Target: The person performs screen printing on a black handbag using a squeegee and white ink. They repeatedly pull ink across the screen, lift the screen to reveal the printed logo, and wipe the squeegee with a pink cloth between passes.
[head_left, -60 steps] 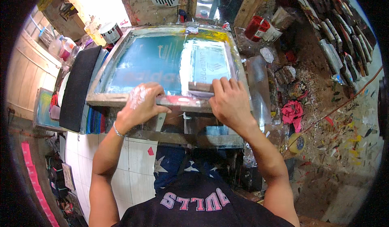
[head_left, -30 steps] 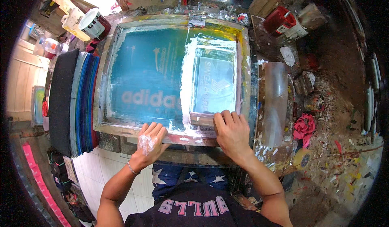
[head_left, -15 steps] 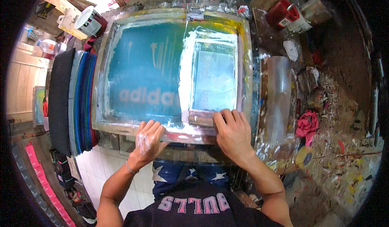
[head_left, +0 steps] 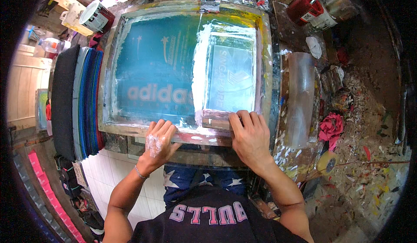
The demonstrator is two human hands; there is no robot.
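We find the squeegee (head_left: 216, 119) within the lower right part of the screen frame (head_left: 121, 128), leading left from the right hand (head_left: 250, 139) and lying up and to the right of the left hand (head_left: 158, 141); its long axis runs left to right, roughly along the frame's lower edge. The right hand, the nearer, grips its right end, though we cannot make out the thumb. The left hand grasps the screen frame, fingers curled over its lower edge. We count two hands, one squeegee, one screen frame, one white bucket (head_left: 94, 17) upper left, one red can (head_left: 304, 8) upper right, and one tape roll (head_left: 327, 162) lower right.
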